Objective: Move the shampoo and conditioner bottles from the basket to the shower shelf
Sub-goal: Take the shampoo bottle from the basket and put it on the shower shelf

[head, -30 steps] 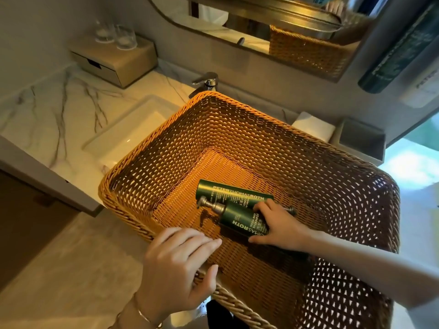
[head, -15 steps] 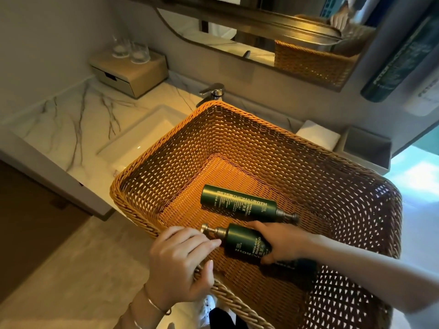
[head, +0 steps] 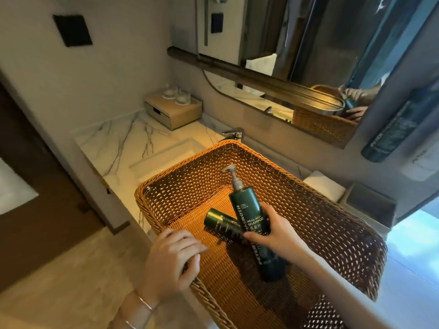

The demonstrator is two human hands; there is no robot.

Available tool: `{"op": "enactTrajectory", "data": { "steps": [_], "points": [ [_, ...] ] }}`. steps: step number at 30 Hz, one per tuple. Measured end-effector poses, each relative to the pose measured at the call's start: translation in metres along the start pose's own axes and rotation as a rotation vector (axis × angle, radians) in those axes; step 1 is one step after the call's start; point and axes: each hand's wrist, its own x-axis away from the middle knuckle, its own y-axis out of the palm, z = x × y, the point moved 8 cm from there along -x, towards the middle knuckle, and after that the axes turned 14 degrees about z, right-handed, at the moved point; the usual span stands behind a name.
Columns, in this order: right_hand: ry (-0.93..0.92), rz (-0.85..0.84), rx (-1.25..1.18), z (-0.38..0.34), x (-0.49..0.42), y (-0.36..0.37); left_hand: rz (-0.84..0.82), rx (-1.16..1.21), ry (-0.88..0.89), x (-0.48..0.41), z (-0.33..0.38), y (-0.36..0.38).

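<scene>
My right hand point(head: 276, 232) grips a dark green pump bottle marked SHAMPOO point(head: 247, 207), lifted inside the wicker basket point(head: 332, 222) with its pump pointing up and away. A second dark green bottle point(head: 221, 223) lies on the basket floor just left of it, partly hidden behind the shampoo bottle. My left hand point(head: 169, 261) clasps the basket's near-left rim. The shower shelf is not in view.
The basket rests over a marble vanity top point(head: 123, 143) with a sunken sink point(head: 166, 155) and a tap point(head: 234, 134). A small wooden drawer box with glasses point(head: 173, 110) stands at the back. A mirror point(head: 308, 74) hangs above. A folded white towel point(head: 325, 185) lies at the right.
My right hand has lifted the shampoo bottle off the basket floor and tipped it upright. The other bottle has shifted. The camera has pulled back and tilted up.
</scene>
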Motion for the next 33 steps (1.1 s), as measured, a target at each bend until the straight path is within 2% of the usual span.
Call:
{"op": "enactTrajectory", "data": {
  "steps": [4,9,17,22,26,29,33],
  "points": [
    [-0.002,-0.006,-0.097,-0.011,0.007,-0.002,0.049,-0.013,-0.06,0.013,0.004,-0.003],
    [-0.047,-0.061,-0.098,-0.02,0.018,0.003,0.132,-0.051,-0.106,0.03,0.022,-0.013],
    [-0.097,-0.048,-0.138,-0.038,0.046,-0.017,0.043,-0.174,-0.096,0.042,0.034,-0.03],
    [-0.216,0.038,-0.218,-0.094,0.057,-0.039,0.097,-0.259,-0.152,0.051,0.032,-0.061],
    [-0.351,-0.01,-0.186,-0.153,0.076,-0.036,0.189,-0.411,-0.128,0.058,0.042,-0.112],
    [-0.442,-0.02,-0.119,-0.184,0.105,-0.028,0.236,-0.484,-0.175,0.079,0.045,-0.147],
    [-0.406,-0.034,-0.157,-0.195,0.145,-0.001,0.177,-0.549,-0.311,0.131,0.036,-0.168]
  ]
}}
